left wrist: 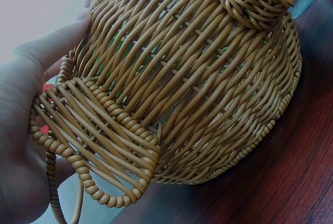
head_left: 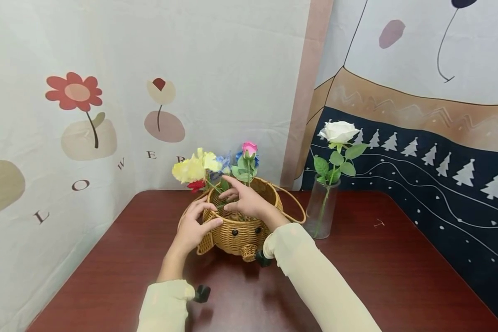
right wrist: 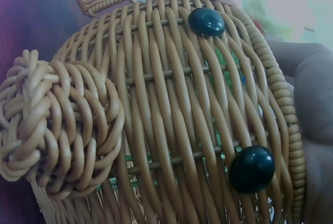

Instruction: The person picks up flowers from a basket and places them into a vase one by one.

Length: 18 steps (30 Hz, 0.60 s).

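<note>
A wicker basket (head_left: 228,235) shaped like an animal's head, with a round snout (right wrist: 57,125), black button eyes and woven ears, stands on the table. My left hand (head_left: 191,226) grips its rim on the left, thumb along the front and fingers at the side by an ear (left wrist: 99,141). Over the basket's mouth, my right hand (head_left: 249,200) reaches left with its index finger extended toward the flowers. Yellow flowers (head_left: 195,167), a red bloom (head_left: 197,185), blue blooms (head_left: 221,167) and a pink rose (head_left: 249,148) rise from the basket. Part of their stems is hidden by my right hand.
Right of the basket, a clear vase (head_left: 321,212) holds one white rose (head_left: 339,132) with green leaves. The basket's looped handle (head_left: 296,203) leans out toward that vase. Behind the reddish-brown table (head_left: 377,276) hang printed cloths (head_left: 232,69).
</note>
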Each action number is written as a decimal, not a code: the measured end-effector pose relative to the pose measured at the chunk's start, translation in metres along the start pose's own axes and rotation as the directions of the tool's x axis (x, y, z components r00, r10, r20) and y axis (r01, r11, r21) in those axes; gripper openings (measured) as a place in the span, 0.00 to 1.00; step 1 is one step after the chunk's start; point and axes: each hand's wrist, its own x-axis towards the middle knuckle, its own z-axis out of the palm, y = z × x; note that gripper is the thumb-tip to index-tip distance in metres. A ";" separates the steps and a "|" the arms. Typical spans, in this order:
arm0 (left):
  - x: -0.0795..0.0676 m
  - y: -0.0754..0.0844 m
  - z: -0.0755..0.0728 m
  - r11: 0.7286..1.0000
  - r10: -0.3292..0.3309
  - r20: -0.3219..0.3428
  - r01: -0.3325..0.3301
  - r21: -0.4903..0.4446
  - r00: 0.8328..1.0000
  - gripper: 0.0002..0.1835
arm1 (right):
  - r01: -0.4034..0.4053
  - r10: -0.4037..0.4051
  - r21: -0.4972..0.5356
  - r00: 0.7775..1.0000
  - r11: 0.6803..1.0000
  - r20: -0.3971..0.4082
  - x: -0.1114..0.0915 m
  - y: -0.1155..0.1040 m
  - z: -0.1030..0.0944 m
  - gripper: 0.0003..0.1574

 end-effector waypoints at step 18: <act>0.000 -0.001 0.001 1.000 0.002 -0.002 -0.002 -0.004 1.000 0.18 | 0.092 -0.049 0.202 0.977 0.975 -0.206 -0.018 -0.018 -0.008 0.39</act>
